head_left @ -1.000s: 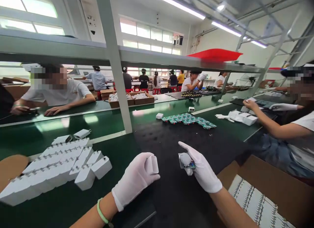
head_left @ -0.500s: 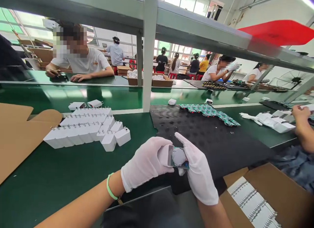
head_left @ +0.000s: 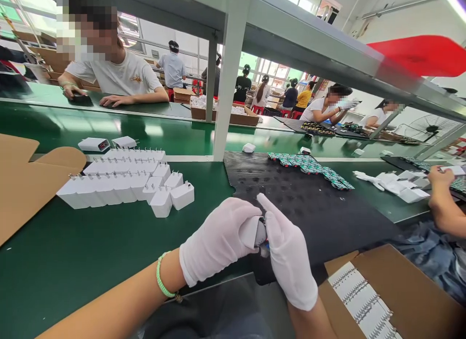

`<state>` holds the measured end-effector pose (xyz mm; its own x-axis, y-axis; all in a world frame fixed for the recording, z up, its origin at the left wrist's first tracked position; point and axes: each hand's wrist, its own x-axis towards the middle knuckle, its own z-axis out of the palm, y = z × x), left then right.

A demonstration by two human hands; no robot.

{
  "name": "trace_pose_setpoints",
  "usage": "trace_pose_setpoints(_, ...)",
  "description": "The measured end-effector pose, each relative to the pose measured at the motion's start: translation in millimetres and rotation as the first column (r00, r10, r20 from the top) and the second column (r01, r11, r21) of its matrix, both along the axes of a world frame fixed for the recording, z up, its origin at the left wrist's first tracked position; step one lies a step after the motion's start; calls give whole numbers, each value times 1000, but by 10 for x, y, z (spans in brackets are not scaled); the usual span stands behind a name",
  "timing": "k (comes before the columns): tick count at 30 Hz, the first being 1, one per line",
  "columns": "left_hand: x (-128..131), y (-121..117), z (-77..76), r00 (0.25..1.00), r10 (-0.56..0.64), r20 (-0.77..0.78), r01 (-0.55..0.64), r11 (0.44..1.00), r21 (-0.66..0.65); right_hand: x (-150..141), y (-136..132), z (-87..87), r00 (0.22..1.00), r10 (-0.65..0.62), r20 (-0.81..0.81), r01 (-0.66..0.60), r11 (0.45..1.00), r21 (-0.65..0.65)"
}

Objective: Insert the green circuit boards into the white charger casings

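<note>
In the head view my left hand (head_left: 218, 237), in a white glove, grips a white charger housing (head_left: 249, 231) with its open end facing right. A circuit board (head_left: 261, 234) with a round grey lump on it sits partly inside that opening. My right hand (head_left: 291, 256), also gloved, is against the board's outer end, fingers held together and pointing up-left; its hold is partly hidden. Both hands are over the near edge of a black mat (head_left: 327, 217). To the left, rows of white plug chargers (head_left: 109, 188) stand with pins up on the green bench.
Green circuit boards (head_left: 309, 165) lie along the mat's far side. A cardboard box (head_left: 407, 280) with rows of white chargers is at lower right; a cardboard flap (head_left: 32, 183) is at left. A shelf post (head_left: 229, 81) rises ahead. A co-worker's hand (head_left: 440, 181) works at far right.
The circuit board has gone deeper into the housing, and my right hand has closed in on my left. The camera view has shifted slightly.
</note>
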<state>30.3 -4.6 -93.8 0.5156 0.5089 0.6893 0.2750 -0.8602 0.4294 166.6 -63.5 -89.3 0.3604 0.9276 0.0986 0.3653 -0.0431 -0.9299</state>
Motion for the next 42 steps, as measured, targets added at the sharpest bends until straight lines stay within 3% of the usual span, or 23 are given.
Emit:
trace_pose_setpoints(3,0,-34,22,1000,-22,8,22,999,-47,-10,-22,-23,997,-23,68,22,1000,22)
trace_pose_setpoints(7,-38,-80,25,998,-64,8,64,987,-150,27,-70,-59,981,155,114,-163,985,63)
trace_pose_setpoints(13,-70,-84,75,991,-130,23,132,974,-182,122,-115,-166,955,275,-113,-261,957,124)
trace_pose_setpoints(20,-52,-49,95,991,-131,-5,128,981,-148,70,-143,-255,890,387,-239,-352,919,179)
trace_pose_setpoints(22,-52,-24,97,993,-97,-66,89,990,-109,26,-122,-277,837,401,-372,-346,915,208)
trace_pose_setpoints(25,-47,40,97,961,7,-275,20,995,96,-37,-47,-304,635,414,-652,-332,909,254)
trace_pose_setpoints(27,-36,81,108,906,75,-417,40,965,258,-61,17,-305,519,380,-765,-314,918,243)
trace_pose_setpoints(29,-23,106,134,875,84,-477,82,945,318,-67,73,-292,495,346,-797,-306,928,212)
trace_pose_setpoints(34,-68,128,190,887,34,-460,69,976,205,-47,129,-287,493,361,-791,-320,921,221)
trace_pose_setpoints(39,-140,128,105,970,54,-235,10,965,261,-23,144,-394,439,343,-830,-353,916,192)
trace_pose_setpoints(42,-67,97,89,941,23,-338,46,980,193,-20,172,-450,421,378,-825,-389,897,212)
